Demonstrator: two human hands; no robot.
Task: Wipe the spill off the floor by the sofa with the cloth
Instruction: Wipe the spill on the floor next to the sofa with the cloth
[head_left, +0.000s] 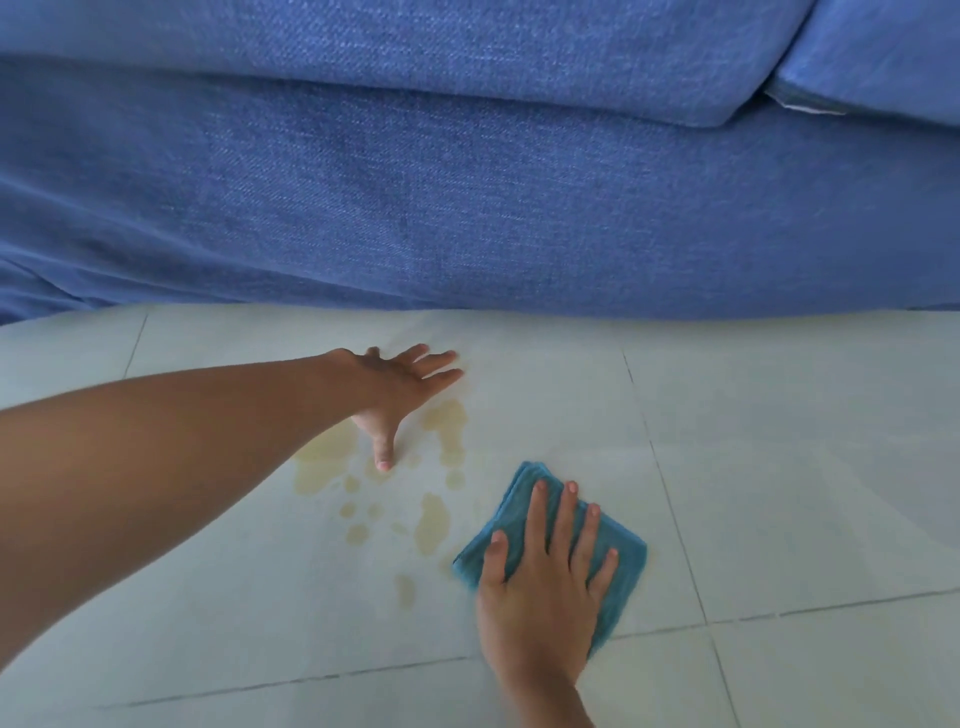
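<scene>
Right hand (545, 577) flat on cloth (524, 499), beside spill (431, 519).

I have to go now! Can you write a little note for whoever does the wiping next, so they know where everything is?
Right hand: flat on the folded blue cloth, pressing it to the floor.
Left hand: open, braced on the tile near the blue sofa, holding nothing.
Spill: yellowish puddles and drops just left of the cloth.
Done: cloth is down beside the spill.
Left: most of the spill remains; wipe leftward.

Head cam, close, facing fwd-down at floor (779, 467), sofa (467, 208).
</scene>
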